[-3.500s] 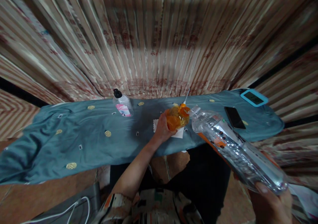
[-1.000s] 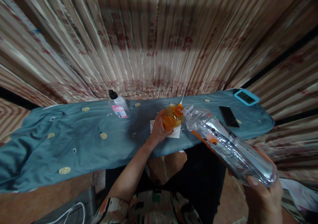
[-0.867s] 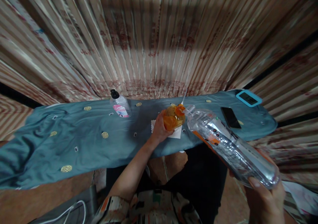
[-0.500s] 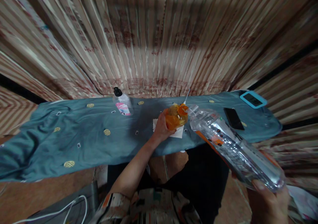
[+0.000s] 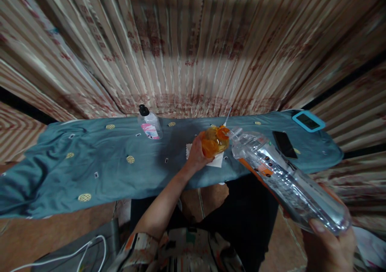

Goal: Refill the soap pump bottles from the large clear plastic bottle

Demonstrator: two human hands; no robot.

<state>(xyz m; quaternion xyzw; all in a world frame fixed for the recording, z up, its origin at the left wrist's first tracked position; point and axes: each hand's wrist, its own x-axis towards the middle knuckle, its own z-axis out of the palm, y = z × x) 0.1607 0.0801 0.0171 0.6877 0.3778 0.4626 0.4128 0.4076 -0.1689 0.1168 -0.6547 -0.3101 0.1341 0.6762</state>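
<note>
1. The orange bottle (image 5: 213, 141) sits just right of frame centre, on a white napkin (image 5: 217, 161) near the front edge of the table.
2. The left hand (image 5: 196, 155) is wrapped around the orange bottle's left side, fingers closed on it, forearm running down toward lower centre.
3. A big clear bottle (image 5: 286, 179) lies tilted across the right half of the frame, its open neck at the orange bottle's top, touching or just short of it; which one I cannot tell.
4. The right hand (image 5: 330, 248), at lower right, grips the clear bottle's base, thumb over the end.
5. The napkin's front corner lies close to the table's front edge, leaving little room there.
6. The teal cloth (image 5: 90, 171) covers the table; its front edge runs from lower left to mid right, and the left half has wide open room.
7. A small pump bottle (image 5: 150, 124) stands upper left of centre, near the back edge, well apart from both hands.
8. A black phone (image 5: 284, 144) lies just beyond the clear bottle, right of centre.
9. A blue-framed device (image 5: 308, 121) rests at the table's far right corner, near the edge.
10. A striped curtain (image 5: 193, 47) fills the top of the frame behind the table.
11. A white cable (image 5: 75, 254) curls on the floor at lower left.
</note>
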